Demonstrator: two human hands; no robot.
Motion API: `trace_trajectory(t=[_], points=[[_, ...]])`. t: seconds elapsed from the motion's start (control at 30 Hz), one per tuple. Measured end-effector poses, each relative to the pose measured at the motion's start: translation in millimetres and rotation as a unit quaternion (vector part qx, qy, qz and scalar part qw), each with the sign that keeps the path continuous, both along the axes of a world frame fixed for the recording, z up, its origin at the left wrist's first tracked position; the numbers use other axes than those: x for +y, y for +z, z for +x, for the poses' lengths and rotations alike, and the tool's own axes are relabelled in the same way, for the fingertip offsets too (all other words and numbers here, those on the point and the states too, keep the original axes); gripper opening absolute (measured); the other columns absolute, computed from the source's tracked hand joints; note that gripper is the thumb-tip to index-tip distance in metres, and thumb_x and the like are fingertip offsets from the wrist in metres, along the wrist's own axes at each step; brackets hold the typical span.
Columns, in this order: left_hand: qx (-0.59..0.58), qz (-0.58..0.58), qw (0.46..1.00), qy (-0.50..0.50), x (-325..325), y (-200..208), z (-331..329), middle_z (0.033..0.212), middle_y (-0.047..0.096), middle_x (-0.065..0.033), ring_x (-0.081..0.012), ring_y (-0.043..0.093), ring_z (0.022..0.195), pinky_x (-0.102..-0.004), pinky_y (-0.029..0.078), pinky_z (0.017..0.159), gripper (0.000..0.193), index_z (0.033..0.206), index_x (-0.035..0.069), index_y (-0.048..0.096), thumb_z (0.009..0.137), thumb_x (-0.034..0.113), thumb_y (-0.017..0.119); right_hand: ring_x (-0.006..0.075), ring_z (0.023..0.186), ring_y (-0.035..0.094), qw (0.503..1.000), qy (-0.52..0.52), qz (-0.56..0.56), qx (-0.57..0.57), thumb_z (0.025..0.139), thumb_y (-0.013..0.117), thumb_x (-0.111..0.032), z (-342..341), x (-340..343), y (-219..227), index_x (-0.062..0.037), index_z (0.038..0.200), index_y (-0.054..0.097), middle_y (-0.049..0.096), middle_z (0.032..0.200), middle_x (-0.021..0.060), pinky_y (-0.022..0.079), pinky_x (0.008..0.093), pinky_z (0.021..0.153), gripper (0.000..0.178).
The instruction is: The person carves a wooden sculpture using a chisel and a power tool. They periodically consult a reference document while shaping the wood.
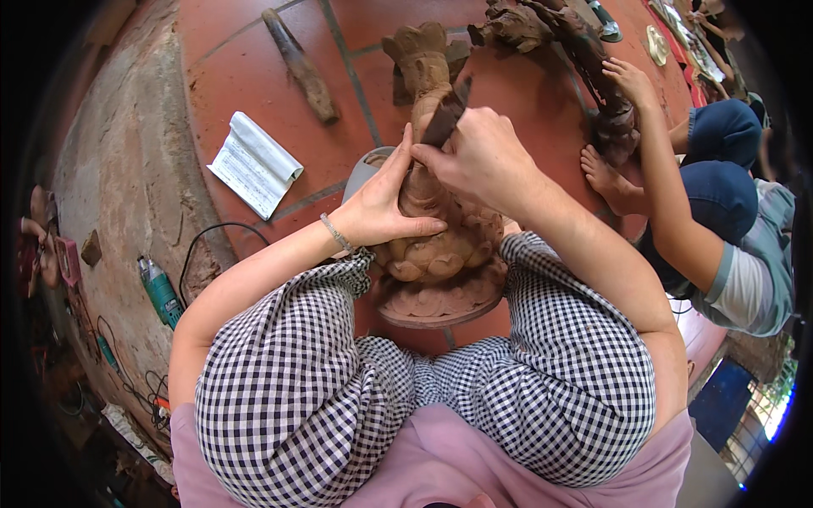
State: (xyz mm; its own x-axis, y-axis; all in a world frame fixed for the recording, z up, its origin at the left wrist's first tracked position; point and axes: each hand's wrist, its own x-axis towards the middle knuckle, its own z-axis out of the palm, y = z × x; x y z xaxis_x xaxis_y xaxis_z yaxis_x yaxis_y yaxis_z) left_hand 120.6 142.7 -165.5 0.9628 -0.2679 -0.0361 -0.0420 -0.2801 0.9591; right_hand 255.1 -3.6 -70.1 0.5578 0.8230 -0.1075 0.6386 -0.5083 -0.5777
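Note:
A carved reddish-brown wooden statue (436,254) lies between my knees, its round, petal-carved base towards me and its crown-like end pointing away. My left hand (381,199) is clasped against its left side, thumb across the carving and fingers along the body. In my right hand (487,161), a dark brown, curled piece of sandpaper (445,117) is pinched between thumb and fingers, over the statue's narrower part. The fingertips under that sheet are partly hidden. Beyond the crown, a dark block (457,59) shows behind the statue.
On the red tiles at left lie a wooden club (301,68) and a creased white sheet (254,165). A green power tool (159,292) with a black cord rests on the concrete ledge (127,169). At right, a co-worker's hand (631,82) touches another dark carving (597,80).

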Motion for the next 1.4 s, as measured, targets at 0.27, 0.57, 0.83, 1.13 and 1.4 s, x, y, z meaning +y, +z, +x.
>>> trace_trajectory(t=[0.27,0.57,0.83,1.13,1.4], points=[[0.015,0.001,1.0,0.007,0,4,1,0.158,0.008,-0.031,-0.0383,0.015,0.148,-0.0391,0.019,0.12,0.134,0.152,-0.002,-0.014,0.073,0.05,0.081,0.0311,0.075,0.071,0.974,-0.164,0.082,0.132,0.078,0.07,-0.03,15,0,5,-0.0024,0.092,0.072,0.07,0.08,0.0188,0.056,0.0397,0.072,0.031],[0.009,0.045,0.999,0.006,-6,6,4,0.156,0.006,-0.0346,-0.0388,0.009,0.149,-0.0381,0.017,0.121,0.136,0.147,-0.014,-0.011,0.072,0.052,0.081,0.0291,0.073,0.071,0.985,-0.141,0.037,0.092,0.08,0.069,-0.027,28,6,6,-0.0035,0.089,0.073,0.07,0.074,0.0165,0.055,0.0387,0.068,0.025],[-0.009,0.088,0.996,0.024,-17,10,9,0.156,0.013,-0.0309,-0.0359,0.017,0.148,-0.0374,0.019,0.12,0.13,0.149,-0.011,-0.01,0.075,0.046,0.081,0.0332,0.08,0.07,0.996,-0.068,-0.055,-0.014,0.077,0.071,-0.031,27,5,6,-0.0061,0.094,0.074,0.072,0.084,0.0179,0.056,0.0424,0.073,0.03],[-0.015,0.09,0.995,0.031,-20,11,7,0.157,0.009,-0.0316,-0.0368,0.014,0.148,-0.0368,0.018,0.12,0.132,0.148,-0.011,-0.013,0.075,0.048,0.081,0.0175,0.078,0.069,0.998,0.017,-0.063,0.019,0.081,0.076,-0.023,36,-6,-9,-0.0055,0.096,0.072,0.072,0.083,0.0089,0.054,0.0338,0.074,0.024],[-0.007,0.068,0.997,0.02,-18,11,9,0.156,0.004,-0.0358,-0.0403,0.014,0.148,-0.0369,0.019,0.12,0.136,0.147,-0.013,-0.015,0.074,0.052,0.08,0.0104,0.076,0.066,0.938,-0.178,0.109,0.278,0.087,0.074,-0.024,61,-11,-9,-0.0017,0.09,0.07,0.067,0.082,0.003,0.054,0.0243,0.064,0.023]])
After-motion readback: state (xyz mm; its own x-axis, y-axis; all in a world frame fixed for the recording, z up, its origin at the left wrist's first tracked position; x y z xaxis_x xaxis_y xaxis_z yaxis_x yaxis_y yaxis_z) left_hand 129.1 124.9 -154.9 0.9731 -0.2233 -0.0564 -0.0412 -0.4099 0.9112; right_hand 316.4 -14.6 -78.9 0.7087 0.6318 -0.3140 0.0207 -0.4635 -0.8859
